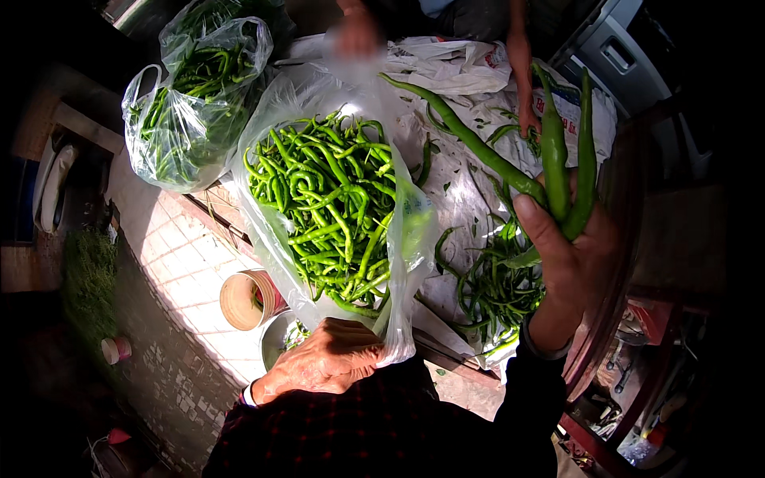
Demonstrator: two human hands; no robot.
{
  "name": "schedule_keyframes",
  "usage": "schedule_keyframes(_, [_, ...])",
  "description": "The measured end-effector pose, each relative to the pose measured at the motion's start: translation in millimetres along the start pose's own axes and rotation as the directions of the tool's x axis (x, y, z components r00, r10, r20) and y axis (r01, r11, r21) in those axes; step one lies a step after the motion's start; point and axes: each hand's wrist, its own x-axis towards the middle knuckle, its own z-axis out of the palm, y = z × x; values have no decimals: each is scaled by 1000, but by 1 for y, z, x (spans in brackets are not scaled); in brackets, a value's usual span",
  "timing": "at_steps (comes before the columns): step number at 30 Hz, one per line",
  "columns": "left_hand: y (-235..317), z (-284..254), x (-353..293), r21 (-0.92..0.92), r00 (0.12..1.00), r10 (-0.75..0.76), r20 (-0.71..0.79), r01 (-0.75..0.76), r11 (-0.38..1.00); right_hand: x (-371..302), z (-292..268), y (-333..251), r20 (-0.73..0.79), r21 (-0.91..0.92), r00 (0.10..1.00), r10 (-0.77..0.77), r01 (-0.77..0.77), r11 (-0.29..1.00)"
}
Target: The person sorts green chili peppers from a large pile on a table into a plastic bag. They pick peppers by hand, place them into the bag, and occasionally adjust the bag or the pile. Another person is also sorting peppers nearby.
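A large clear plastic bag [412, 275] stands open in front of me, filled with long green chili peppers [331, 199]. My left hand [327, 358] is closed on the bag's near edge, its fingers bunching the plastic. On the right, my right hand [570, 255] is raised and wrapped around the lower ends of a few large green chili peppers [555, 151], which fan out beyond the fingers. Below that hand lies a loose heap of thinner green chili peppers [498, 291] on a white woven sack [466, 195], partly hidden by my right hand and forearm.
Another clear bag of green peppers [187, 119] stands at the far left. A beige bucket [237, 301] and a metal bowl [272, 341] sit left of my left hand. Across from me, another person's hand [528, 118] reaches to the sack; their other hand [356, 36] is blurred.
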Motion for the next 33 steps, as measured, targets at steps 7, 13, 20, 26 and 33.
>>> schedule_keyframes(7, [17, 5, 2, 87, 998, -42, -48, 46, 995, 42, 139, -24, 580, -438, 707, -405, 690, 576])
schedule_keyframes(13, [22, 0, 1, 133, 999, -45, -5, 46, 990, 45, 262, 54, 728, -345, 493, -476, 864, 367])
schedule_keyframes(20, [8, 9, -10, 33, 986, 88, -138, -84, 996, 42, 262, 48, 742, -236, 577, -343, 703, 671])
schedule_keyframes(26, [17, 6, 0, 49, 999, -16, -31, 17, 999, 47, 276, 64, 664, -35, 675, -320, 457, 889])
schedule_keyframes(33, [7, 9, -14, 55, 994, -107, 31, 106, 993, 36, 164, 61, 338, 435, 935, -111, -50, 899])
